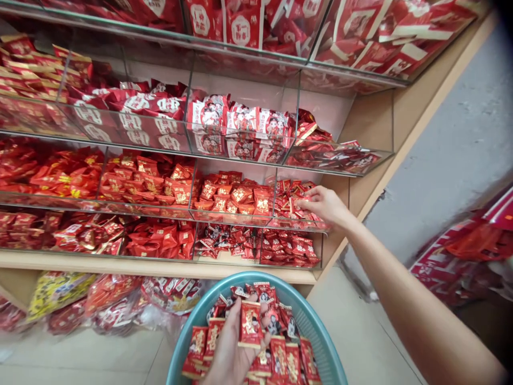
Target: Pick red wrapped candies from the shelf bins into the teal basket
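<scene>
My left hand [234, 342] is over a teal plastic basket [326, 342], its fingers curled round a red and gold candy packet [251, 323]. Similar red packets [279, 357] fill much of the basket beneath it. Out to the right, my right hand [320, 204] reaches into the rightmost compartment of a lower shelf, at the small red wrapped candies [285, 206]. Its thumb and fingertips are pinched together at the candies; whatever is between them is too small to make out.
Clear shelf dividers and front lips [236, 216] separate heaps of red packets. A wooden side panel [417, 123] edges the shelf. Plastic bags [60, 291] lie beneath it on the tiled floor [80, 363]. More red bags [481, 240] are by the grey wall at right.
</scene>
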A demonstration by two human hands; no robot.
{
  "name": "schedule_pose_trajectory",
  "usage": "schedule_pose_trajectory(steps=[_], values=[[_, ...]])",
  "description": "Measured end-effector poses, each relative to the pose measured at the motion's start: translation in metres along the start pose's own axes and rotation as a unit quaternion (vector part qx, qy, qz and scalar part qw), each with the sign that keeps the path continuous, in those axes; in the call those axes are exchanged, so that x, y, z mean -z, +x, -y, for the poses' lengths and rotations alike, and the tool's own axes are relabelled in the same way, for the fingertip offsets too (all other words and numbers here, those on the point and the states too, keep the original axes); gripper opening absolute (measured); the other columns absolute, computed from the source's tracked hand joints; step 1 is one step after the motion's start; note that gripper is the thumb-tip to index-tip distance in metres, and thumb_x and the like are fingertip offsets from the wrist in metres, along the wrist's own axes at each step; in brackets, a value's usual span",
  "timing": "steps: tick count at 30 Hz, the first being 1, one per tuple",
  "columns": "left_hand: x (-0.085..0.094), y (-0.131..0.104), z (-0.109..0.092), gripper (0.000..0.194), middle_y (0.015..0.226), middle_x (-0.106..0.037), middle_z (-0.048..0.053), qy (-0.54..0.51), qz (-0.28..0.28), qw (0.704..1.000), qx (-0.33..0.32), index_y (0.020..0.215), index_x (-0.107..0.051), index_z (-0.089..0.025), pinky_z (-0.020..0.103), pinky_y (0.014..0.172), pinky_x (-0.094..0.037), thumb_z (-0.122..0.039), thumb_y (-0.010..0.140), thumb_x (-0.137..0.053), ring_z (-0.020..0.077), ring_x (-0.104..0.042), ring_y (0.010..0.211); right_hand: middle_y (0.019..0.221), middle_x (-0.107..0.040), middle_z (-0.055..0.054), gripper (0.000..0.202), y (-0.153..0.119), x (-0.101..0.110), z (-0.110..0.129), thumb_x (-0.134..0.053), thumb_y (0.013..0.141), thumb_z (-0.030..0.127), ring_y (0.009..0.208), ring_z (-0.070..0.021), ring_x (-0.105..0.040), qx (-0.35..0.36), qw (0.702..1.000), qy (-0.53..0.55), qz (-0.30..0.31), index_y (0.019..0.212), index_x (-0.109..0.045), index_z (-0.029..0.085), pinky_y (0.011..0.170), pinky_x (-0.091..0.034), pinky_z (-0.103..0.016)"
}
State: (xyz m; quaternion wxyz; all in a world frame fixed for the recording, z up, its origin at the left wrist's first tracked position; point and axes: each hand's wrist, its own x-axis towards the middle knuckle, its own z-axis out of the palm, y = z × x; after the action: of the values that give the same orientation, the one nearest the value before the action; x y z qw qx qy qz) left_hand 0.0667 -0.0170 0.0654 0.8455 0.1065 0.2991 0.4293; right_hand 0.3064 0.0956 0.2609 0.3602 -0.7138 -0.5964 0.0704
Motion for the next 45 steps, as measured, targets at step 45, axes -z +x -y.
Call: schedule_pose_trajectory(steps=[45], values=[[-0.001, -0.004, 0.006, 0.035, 0.107, -0.065, 0.012, 0.018, -0.008, 0.999, 0.037, 0.117, -0.055, -0.015, 0.035, 0.072, -0.055, -0.033, 0.087, -0.051, 0.0212, -0.065, 0.085, 0.08, -0.056, -0.001, 0.036, -0.183, -0.096, -0.123, -0.066, 0.057, 0.018, 0.072, -0.016, -0.051, -0.045, 0.872, -0.145, 0.466, 0.09, -0.052, 0.016, 0.056, -0.034, -0.024]])
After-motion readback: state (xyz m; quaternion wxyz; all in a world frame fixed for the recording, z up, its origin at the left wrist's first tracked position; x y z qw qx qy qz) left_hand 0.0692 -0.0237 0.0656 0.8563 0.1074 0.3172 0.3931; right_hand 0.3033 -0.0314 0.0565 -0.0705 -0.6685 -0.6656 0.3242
